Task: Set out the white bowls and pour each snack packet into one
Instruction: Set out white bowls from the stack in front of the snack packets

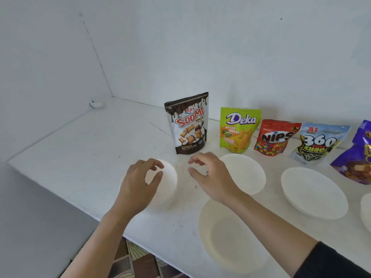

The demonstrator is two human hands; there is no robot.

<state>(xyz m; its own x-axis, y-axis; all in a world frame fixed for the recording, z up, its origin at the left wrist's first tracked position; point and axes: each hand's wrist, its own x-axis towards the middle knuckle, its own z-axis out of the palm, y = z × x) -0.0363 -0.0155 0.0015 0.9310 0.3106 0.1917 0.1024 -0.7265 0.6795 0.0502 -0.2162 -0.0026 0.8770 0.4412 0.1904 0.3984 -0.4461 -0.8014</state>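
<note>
Several snack packets stand in a row at the back: a brown-and-white Soomi pouch (187, 123), a green Deka packet (237, 129), a red Nips packet (275, 137), a 360 Kuaci packet (317, 143) and a purple packet (355, 155) at the right edge. White bowls lie in front of them: a left bowl (168, 181), a middle bowl (247, 173), a near bowl (230, 237) and a right bowl (313, 193). My left hand (140, 179) hovers over the left bowl, fingers curled and apart, holding nothing. My right hand (210, 175) hangs open between the left and middle bowls.
The white counter (80, 157) ends in a front edge running diagonally at the lower left, with patterned floor (136, 261) below. Walls close the back and left side. A further bowl's rim (366, 211) shows at the right edge. Dark crumbs speckle the counter near the Soomi pouch.
</note>
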